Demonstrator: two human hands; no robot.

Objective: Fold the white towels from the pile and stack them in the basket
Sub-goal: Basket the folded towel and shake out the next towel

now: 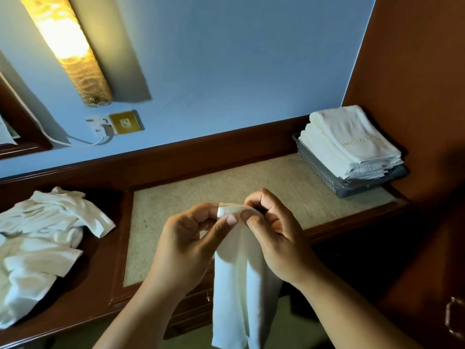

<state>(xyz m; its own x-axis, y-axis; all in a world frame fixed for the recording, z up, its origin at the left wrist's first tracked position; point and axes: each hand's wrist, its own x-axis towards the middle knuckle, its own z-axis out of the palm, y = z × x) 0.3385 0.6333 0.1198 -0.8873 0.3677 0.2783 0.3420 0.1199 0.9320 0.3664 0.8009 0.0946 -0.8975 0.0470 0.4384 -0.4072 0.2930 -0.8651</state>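
Over the front edge of the bench [226,182], both hands meet on one white towel [241,285]. The left hand [191,238] pinches the top edge between thumb and forefinger. The right hand [271,230] pinches the same bunched edge right beside it, fingers curled, so each grip is closed on cloth and the two nearly touch. Below them the towel hangs straight down, long axis vertical, loosely doubled lengthwise, its lower end dropping past the bench front. Now the geometry that matters: the basket [324,172] sits at the far right corner of the bench, up and to the right of the grip, already loaded above its rim with folded towels [352,144], and the right hand is the nearer one to it. Off to the left lies the crumpled pile [42,243], nearer the left hand. My read: the fold isn't finished, so the hands probably need to part along that top edge and lay the towel flat before any carry rightward.
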